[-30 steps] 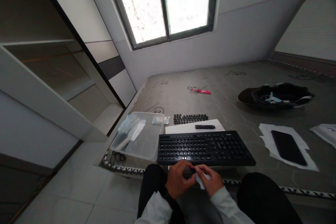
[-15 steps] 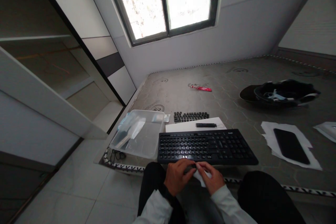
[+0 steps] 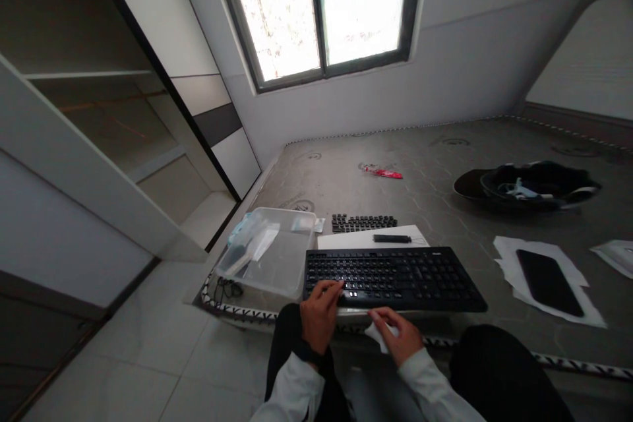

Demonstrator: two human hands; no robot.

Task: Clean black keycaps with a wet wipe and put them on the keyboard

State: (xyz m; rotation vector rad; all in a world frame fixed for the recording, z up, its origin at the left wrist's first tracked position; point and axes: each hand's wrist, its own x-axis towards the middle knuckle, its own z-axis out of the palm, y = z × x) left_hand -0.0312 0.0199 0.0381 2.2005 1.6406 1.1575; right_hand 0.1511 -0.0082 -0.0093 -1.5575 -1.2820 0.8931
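Observation:
A black keyboard (image 3: 420, 277) lies near the front edge of the bed, and a pale gap shows among its lower keys. My left hand (image 3: 319, 313) is over the keyboard's lower left part, its thumb and forefinger pinched together beside that gap. Whatever those fingertips may hold is too small to make out. My right hand (image 3: 399, 337) stays just in front of the keyboard, closed on a crumpled white tissue (image 3: 376, 336). Behind the keyboard, several loose black keycaps (image 3: 364, 223) lie in rows. A black-handled tool with thin wires (image 3: 391, 239) rests on a white sheet (image 3: 346, 241).
To the left stands a clear plastic box (image 3: 277, 264) with a brush-like item inside. A phone (image 3: 548, 282) lies on white paper at the right, with an upturned cap (image 3: 539, 188) behind it. A red packet (image 3: 386, 173) sits farther back.
My left hand has moved away from my right hand, leftward and onto the keyboard's lower left keys. My right hand keeps the tissue in nearly the same place.

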